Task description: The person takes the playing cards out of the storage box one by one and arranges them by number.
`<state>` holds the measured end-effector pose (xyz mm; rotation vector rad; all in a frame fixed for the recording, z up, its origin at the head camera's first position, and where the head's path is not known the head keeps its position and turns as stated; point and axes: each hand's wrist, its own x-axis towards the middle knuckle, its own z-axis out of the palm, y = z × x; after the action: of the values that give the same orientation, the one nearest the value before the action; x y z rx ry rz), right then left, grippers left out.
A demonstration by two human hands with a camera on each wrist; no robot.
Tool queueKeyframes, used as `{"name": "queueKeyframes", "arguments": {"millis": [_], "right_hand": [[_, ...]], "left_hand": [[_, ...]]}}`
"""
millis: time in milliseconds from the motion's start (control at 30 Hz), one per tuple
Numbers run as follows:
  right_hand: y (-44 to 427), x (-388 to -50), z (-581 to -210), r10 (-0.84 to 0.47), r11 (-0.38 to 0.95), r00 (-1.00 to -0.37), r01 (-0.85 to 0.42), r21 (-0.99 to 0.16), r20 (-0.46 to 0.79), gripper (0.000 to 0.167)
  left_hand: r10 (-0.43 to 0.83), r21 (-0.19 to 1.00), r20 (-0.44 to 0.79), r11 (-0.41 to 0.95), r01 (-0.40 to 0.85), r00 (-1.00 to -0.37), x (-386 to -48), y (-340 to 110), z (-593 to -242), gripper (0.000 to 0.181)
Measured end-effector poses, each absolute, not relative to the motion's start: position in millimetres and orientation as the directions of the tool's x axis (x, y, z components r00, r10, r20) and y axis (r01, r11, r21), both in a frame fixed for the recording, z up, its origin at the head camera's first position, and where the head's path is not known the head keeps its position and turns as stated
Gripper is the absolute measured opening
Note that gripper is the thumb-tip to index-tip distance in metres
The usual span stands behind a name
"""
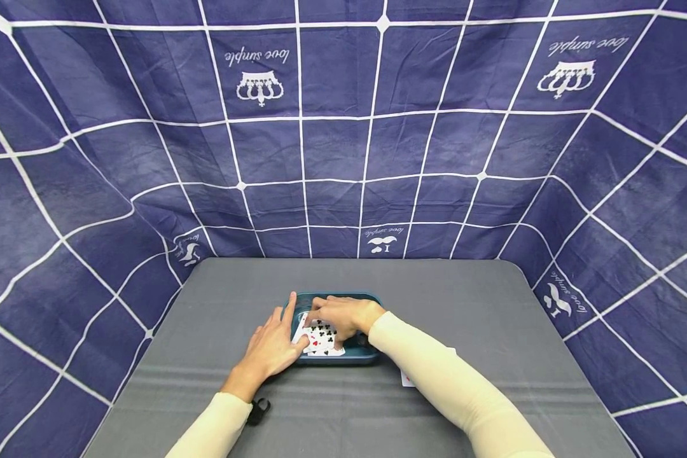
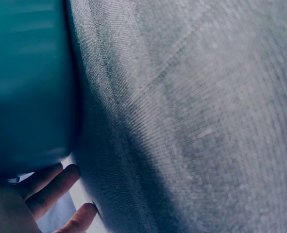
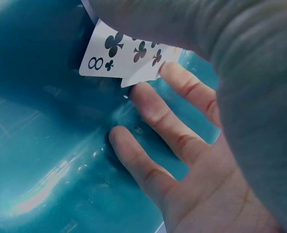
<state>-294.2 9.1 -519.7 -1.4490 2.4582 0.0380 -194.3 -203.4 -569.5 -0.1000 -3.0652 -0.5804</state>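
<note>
A blue, white-gridded cloth (image 1: pixel 338 146) hangs behind the grey table (image 1: pixel 464 299) in front of you, and your cream right sleeve (image 1: pixel 458 388) crosses above the table's right part. The teal tray (image 1: pixel 334 360) sits on the table with its long axis running left to right. Your left hand (image 1: pixel 270 346) lies over its left end, fingers fairly straight and spread, thumb by the cards. Your right hand (image 1: pixel 346 315) reaches in with bent fingers; I can't tell whether you pinch a card. The playing cards (image 1: pixel 322 332) overlap face up in the tray's left half. In the right wrist view, the eight of clubs (image 3: pixel 113 63) lies with its long axis crosswise, numbered end leftward. A loose card (image 1: pixel 407 380) lies on the table, partly hidden by your sleeve.
</note>
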Motion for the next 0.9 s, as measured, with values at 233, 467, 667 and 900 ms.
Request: {"name": "queueKeyframes", "arguments": {"millis": [233,467,667,900], "right_hand": [[6.4,-292.6,-519.4,-0.831,0.533,-0.487,-0.835,-0.137,-0.270,0.087],[5.1,-293.6,-520.5,-0.817,0.554,-0.501,-0.820,-0.143,-0.285,0.091],[5.5,-292.0,-519.6,-0.812,0.558,-0.502,-0.818,-0.142,-0.297,0.097],[7.6,-292.3,-519.4,-0.806,0.568,-0.511,-0.810,-0.148,-0.300,0.095]], "left_hand": [[0.069,0.375,0.028,0.924,0.075,-0.997,-193.2,-205.2,-566.9,0.110],[0.068,0.366,0.027,0.928,0.073,-0.997,-192.9,-205.4,-567.4,0.111],[0.058,0.373,0.014,0.926,0.059,-0.998,-191.7,-204.4,-567.2,0.111],[0.065,0.380,0.006,0.923,0.062,-0.998,-193.0,-205.3,-567.7,0.112]]}}
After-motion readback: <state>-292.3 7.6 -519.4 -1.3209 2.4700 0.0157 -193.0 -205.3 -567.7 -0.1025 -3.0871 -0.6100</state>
